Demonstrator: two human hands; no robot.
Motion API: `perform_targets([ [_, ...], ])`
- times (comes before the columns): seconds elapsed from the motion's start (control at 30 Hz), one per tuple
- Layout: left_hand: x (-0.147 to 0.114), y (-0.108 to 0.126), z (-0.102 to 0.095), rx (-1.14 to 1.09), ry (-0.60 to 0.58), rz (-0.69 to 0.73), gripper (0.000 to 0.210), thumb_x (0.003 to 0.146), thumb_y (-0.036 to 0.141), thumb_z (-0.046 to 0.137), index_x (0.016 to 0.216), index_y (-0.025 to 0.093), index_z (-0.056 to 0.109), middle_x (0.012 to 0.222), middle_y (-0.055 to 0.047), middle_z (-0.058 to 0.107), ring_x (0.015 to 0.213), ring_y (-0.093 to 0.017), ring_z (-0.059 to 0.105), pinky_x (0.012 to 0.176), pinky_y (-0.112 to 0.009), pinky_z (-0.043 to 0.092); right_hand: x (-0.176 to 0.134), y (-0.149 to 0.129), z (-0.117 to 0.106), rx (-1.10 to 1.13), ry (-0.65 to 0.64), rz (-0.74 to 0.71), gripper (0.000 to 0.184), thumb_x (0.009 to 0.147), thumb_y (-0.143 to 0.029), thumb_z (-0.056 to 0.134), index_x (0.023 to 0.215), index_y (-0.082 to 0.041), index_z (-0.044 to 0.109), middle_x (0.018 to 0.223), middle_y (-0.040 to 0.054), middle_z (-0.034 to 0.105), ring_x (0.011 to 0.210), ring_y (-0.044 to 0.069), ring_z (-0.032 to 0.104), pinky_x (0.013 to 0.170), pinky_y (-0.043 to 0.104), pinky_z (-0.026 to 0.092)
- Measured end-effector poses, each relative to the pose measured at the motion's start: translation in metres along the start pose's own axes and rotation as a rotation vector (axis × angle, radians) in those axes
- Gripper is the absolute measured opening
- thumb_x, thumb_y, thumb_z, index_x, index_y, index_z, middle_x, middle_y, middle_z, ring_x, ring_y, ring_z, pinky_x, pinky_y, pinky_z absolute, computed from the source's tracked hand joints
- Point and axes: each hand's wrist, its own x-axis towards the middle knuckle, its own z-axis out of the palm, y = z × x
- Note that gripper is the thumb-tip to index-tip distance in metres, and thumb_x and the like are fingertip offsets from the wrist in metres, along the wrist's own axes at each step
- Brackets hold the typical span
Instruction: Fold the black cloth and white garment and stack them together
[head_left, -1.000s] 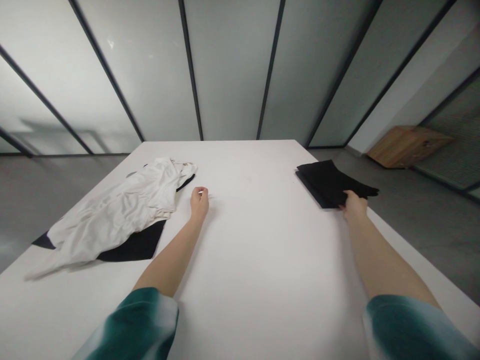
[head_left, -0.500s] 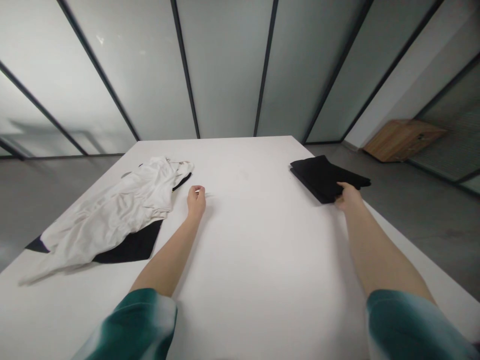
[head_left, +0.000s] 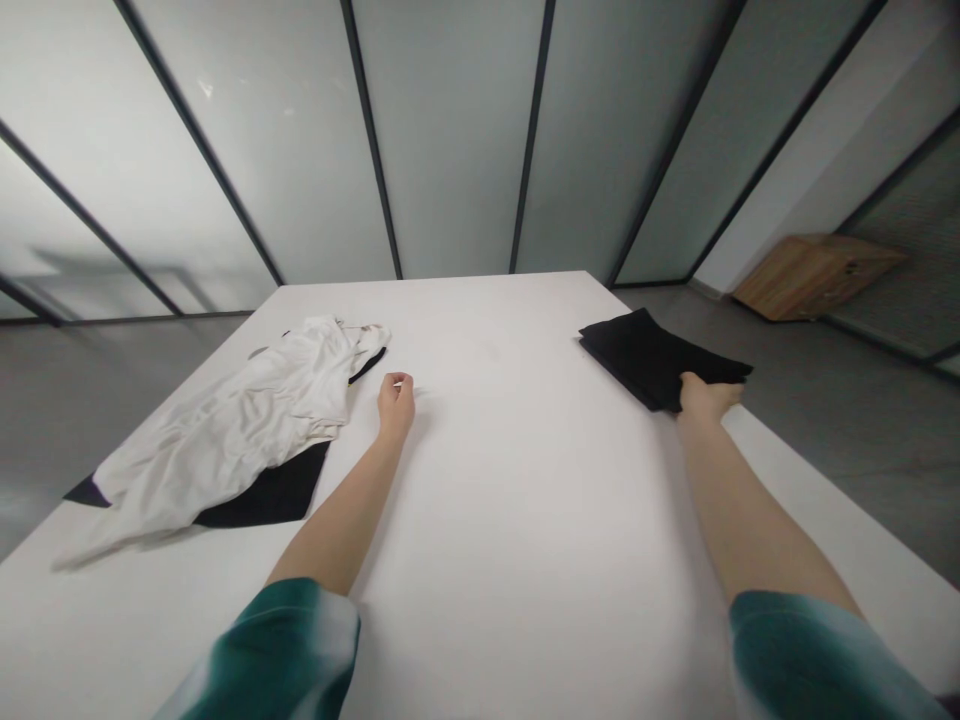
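Note:
My right hand (head_left: 705, 397) grips the near right edge of a folded black garment (head_left: 651, 358), thumb on top and fingers beneath. The garment lies in flat layers at the table's right side, its right corner reaching past the edge; its kind does not show. My left hand (head_left: 396, 402) is closed in a loose curl above the white table (head_left: 510, 500), with nothing visible in it. Left of that hand lies a crumpled white garment (head_left: 255, 430), spread diagonally. Black cloth (head_left: 274, 490) shows from under it, on its near side and at its left end.
Frosted glass panels (head_left: 457, 140) with dark frames stand behind the table's far edge. A wooden cabinet (head_left: 814, 278) is on the grey floor (head_left: 847, 420) at the right, beyond the table.
My right hand has slid its fingers under the black garment's edge and taken hold of it; that right corner is slightly raised and shifted right. The left hand stays nearly still.

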Motion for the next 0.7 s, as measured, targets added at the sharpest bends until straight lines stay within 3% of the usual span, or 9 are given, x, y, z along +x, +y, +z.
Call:
perform_targets([
  [0.07,0.000,-0.001,0.000,0.008,0.001,0.011,0.013,0.084,0.035,0.054,0.085,0.022,0.056,0.065,0.002,0.055,0.062,-0.018,0.054,0.061,-0.030,0.040,0.000,0.003,-0.001,-0.178,0.232,-0.076,0.045,0.074,-0.028,0.066,0.116,-0.020,0.052,0.144,0.0251,0.038,0.137,0.041,0.035,0.107,0.055,0.037],
  [0.13,0.000,-0.001,0.000,0.016,-0.002,0.015,0.014,0.084,0.035,0.053,0.086,0.022,0.057,0.065,0.002,0.055,0.063,-0.018,0.054,0.062,-0.030,0.040,0.000,0.003,-0.002,-0.284,0.287,-0.275,0.048,0.076,-0.026,0.063,0.123,-0.016,0.054,0.145,0.0258,0.043,0.137,0.041,0.036,0.110,0.056,0.032],
  [0.23,0.000,-0.002,0.000,0.030,-0.011,0.014,0.016,0.083,0.036,0.052,0.087,0.021,0.057,0.068,0.001,0.057,0.067,-0.018,0.056,0.064,-0.029,0.042,0.005,-0.001,0.002,-0.534,0.108,-0.679,0.040,0.082,-0.028,0.057,0.119,-0.013,0.063,0.134,0.0202,0.058,0.138,0.038,0.035,0.113,0.057,0.026],
  [0.33,0.001,-0.004,0.000,0.037,-0.021,0.022,0.018,0.083,0.037,0.052,0.088,0.021,0.057,0.074,0.000,0.060,0.071,-0.018,0.058,0.067,-0.029,0.044,0.010,0.000,0.010,-0.823,-0.133,-0.872,0.048,0.088,-0.042,0.054,0.126,-0.014,0.063,0.138,0.0178,0.057,0.140,0.038,0.031,0.113,0.059,0.024],
  [0.43,0.002,-0.007,0.000,0.043,-0.029,0.038,0.018,0.084,0.038,0.052,0.087,0.021,0.058,0.079,-0.002,0.062,0.075,-0.018,0.059,0.068,-0.029,0.046,0.013,0.007,0.020,-0.992,-0.309,-0.858,0.063,0.089,-0.047,0.050,0.142,-0.014,0.051,0.146,0.0200,0.050,0.137,0.037,0.038,0.110,0.058,0.031],
  [0.7,0.002,-0.006,-0.001,0.088,-0.030,0.046,0.018,0.085,0.036,0.051,0.087,0.020,0.058,0.082,-0.002,0.064,0.081,-0.019,0.061,0.076,-0.031,0.047,0.022,0.015,0.045,-1.007,-0.227,-0.726,0.064,0.090,-0.047,0.046,0.143,-0.012,0.049,0.146,0.0235,0.047,0.136,0.040,0.039,0.108,0.061,0.030],
])
